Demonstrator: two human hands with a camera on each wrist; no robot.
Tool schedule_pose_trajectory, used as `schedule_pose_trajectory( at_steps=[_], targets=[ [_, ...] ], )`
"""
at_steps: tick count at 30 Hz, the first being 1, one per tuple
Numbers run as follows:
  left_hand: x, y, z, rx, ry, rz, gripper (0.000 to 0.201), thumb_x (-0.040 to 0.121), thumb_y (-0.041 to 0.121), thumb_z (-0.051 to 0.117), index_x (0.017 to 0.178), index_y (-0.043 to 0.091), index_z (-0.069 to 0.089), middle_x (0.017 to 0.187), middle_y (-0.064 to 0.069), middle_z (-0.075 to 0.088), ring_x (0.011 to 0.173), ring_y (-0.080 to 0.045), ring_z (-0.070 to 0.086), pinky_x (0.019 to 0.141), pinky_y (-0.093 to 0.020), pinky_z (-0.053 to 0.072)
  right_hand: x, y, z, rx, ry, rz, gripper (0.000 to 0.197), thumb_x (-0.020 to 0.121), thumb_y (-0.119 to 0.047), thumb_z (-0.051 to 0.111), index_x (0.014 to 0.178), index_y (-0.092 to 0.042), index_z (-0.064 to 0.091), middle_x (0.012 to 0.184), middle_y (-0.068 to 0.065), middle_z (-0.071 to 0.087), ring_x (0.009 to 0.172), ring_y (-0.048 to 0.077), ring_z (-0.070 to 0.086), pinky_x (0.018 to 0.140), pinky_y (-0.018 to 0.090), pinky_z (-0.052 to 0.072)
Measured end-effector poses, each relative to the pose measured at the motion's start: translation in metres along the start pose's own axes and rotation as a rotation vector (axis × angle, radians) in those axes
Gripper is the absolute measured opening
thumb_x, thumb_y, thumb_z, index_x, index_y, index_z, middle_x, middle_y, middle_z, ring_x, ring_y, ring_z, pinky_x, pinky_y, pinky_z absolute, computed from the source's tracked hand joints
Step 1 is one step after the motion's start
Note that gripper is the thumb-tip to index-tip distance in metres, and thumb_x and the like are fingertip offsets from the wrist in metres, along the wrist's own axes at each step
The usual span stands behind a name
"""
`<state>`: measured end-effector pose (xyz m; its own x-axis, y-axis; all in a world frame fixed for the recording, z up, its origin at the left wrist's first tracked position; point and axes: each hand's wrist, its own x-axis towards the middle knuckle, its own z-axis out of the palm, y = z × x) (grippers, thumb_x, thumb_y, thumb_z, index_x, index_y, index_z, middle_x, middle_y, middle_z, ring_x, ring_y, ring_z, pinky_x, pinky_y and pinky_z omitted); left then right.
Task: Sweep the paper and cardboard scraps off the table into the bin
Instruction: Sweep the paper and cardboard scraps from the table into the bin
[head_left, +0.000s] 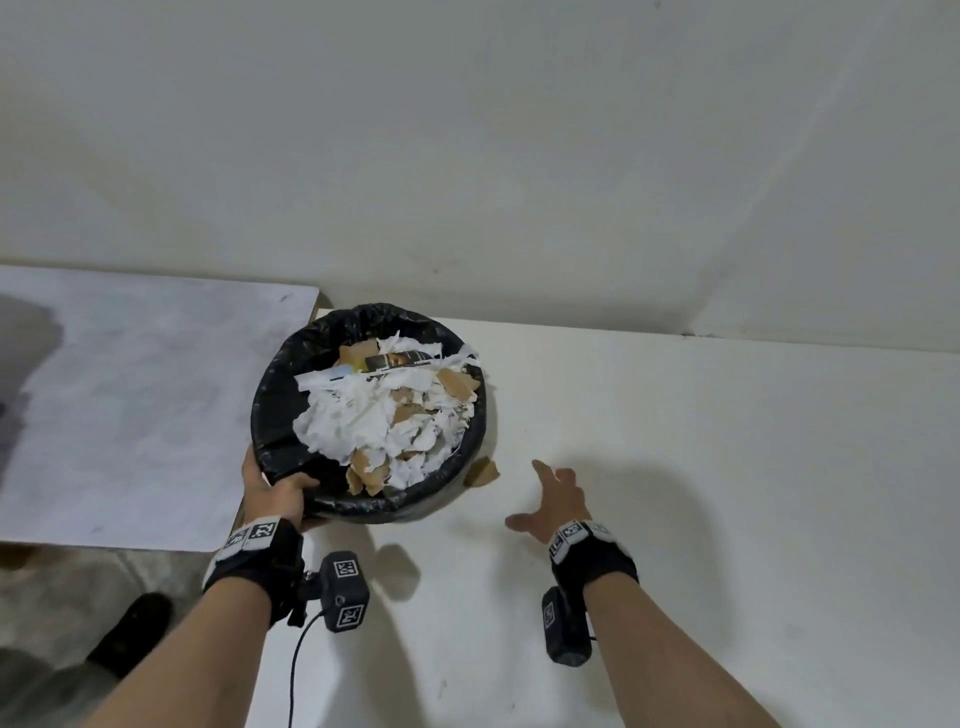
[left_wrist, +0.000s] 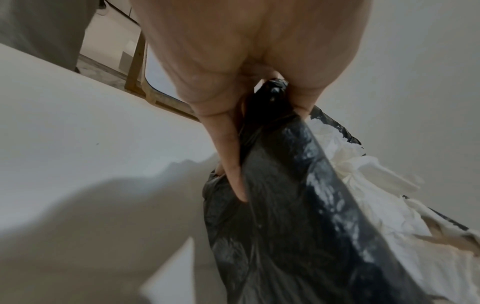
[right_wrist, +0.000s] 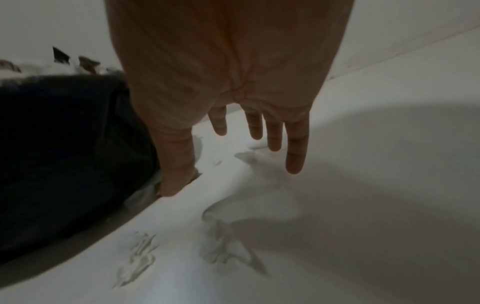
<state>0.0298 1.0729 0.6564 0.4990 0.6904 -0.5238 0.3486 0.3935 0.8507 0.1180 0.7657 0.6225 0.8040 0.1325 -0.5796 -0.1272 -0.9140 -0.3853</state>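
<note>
A round bin lined with a black bag stands at the left end of the white table, heaped with torn white paper and brown cardboard scraps. My left hand grips the near rim of the bin; the left wrist view shows my left hand curled over the black liner. My right hand hovers open and spread just above the table, right of the bin. One brown cardboard scrap lies on the table against the bin's right side. The right wrist view shows straight fingers beside the dark bin.
A second pale grey table adjoins on the left, with a wooden frame edge. Floor and a dark shoe show at the lower left. A white wall backs both tables. Blurred pale marks lie on the table under my right hand.
</note>
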Motion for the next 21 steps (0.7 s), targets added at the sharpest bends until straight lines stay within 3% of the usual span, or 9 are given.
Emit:
schedule_pose_trajectory(
  at_steps=[3,6,10,13,15,17,21],
  targets=[
    [0.005,0.007,0.0,-0.014,0.039,0.005,0.085,0.082,-0.016,0.047,0.145,0.04,0.038,0.122,-0.009,0.056,0.086,-0.039,0.062,0.06,-0.049,0.058,0.018,-0.017,0.01,-0.088,-0.022,-0.059,0.105,0.067,-0.046,0.08,0.147,-0.039,0.012,0.153,0.009,0.006,0.138,0.037,0.019,0.105,0.05,0.037],
    [0.011,0.017,-0.003,-0.04,0.074,0.035,0.084,0.082,-0.016,0.047,0.146,0.039,0.039,0.122,-0.009,0.056,0.077,-0.033,0.062,0.047,-0.047,0.058,0.039,-0.041,0.017,-0.158,-0.049,-0.151,0.112,0.058,-0.051,0.082,0.144,-0.047,0.009,0.152,0.007,0.004,0.138,0.041,0.016,0.101,0.058,0.034],
    [0.018,0.021,-0.013,-0.038,0.1,0.042,0.085,0.081,-0.015,0.047,0.144,0.041,0.04,0.12,-0.009,0.058,0.076,-0.031,0.063,0.045,-0.041,0.058,0.046,-0.065,0.036,-0.458,-0.094,-0.296,0.116,0.05,-0.06,0.081,0.142,-0.048,0.012,0.144,0.01,0.018,0.129,0.04,0.024,0.095,0.057,0.037],
    [0.022,0.023,-0.013,-0.073,0.106,0.032,0.084,0.081,-0.015,0.047,0.143,0.04,0.04,0.122,-0.01,0.058,0.077,-0.031,0.063,0.046,-0.039,0.058,0.043,-0.063,0.043,-0.526,-0.113,-0.364,0.092,0.059,-0.047,0.081,0.136,-0.036,0.033,0.135,0.008,0.027,0.122,0.037,0.027,0.096,0.047,0.039],
    [0.022,0.02,-0.013,-0.068,0.104,0.021,0.084,0.081,-0.015,0.047,0.144,0.04,0.04,0.123,-0.01,0.058,0.078,-0.032,0.063,0.051,-0.041,0.058,0.036,-0.058,0.045,-0.434,-0.119,-0.42,0.057,0.07,-0.03,0.074,0.123,-0.026,0.053,0.131,0.007,0.035,0.115,0.028,0.026,0.099,0.042,0.038],
    [0.021,0.02,-0.013,-0.07,0.094,0.019,0.084,0.081,-0.015,0.048,0.144,0.041,0.04,0.122,-0.009,0.058,0.079,-0.032,0.063,0.051,-0.042,0.059,0.026,-0.051,0.048,-0.318,-0.094,-0.396,0.031,0.081,-0.019,0.064,0.112,-0.023,0.062,0.129,0.009,0.043,0.1,0.017,0.027,0.097,0.04,0.043],
    [0.021,0.022,-0.016,-0.077,0.07,0.014,0.086,0.08,-0.016,0.048,0.144,0.041,0.04,0.126,-0.007,0.057,0.085,-0.033,0.063,0.045,-0.041,0.058,0.02,-0.049,0.049,-0.222,-0.038,-0.329,0.025,0.088,-0.018,0.058,0.113,-0.014,0.062,0.115,0.012,0.052,0.096,0.021,0.048,0.087,0.034,0.047]
  ],
)
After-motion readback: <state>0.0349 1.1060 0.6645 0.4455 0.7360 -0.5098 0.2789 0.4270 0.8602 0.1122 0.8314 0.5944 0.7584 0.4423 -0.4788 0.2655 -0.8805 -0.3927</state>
